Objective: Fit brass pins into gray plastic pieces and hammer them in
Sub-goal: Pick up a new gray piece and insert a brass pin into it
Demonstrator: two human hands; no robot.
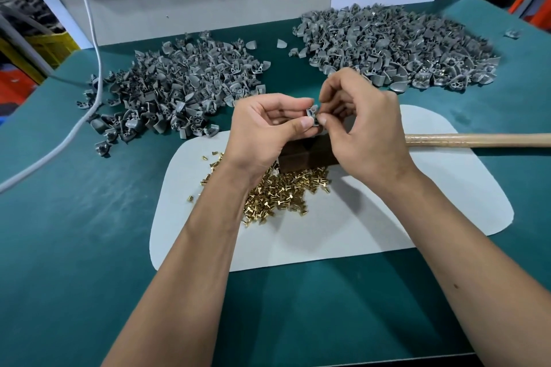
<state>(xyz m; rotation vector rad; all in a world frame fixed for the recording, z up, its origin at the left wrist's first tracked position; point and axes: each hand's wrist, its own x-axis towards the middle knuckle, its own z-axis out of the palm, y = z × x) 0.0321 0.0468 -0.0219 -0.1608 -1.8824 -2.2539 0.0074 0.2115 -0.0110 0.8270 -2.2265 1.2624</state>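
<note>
Spreading across the green table [74, 217], two heaps of gray plastic pieces lie far left [167, 89] and far right [393, 48], with a white mat [372, 217] near, bearing the brass pins [277, 197] and a dark block [304, 155]; a wooden hammer handle [477, 140] runs off to the right. Above the block, the left hand [262, 131] pinches one gray piece [312, 115], and the right hand [363, 125], touching it from the right, curls fingertips at it, seemingly seating a pin too small to confirm.

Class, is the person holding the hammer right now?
No: the hammer lies on the table while both hands hold a gray piece.
</note>
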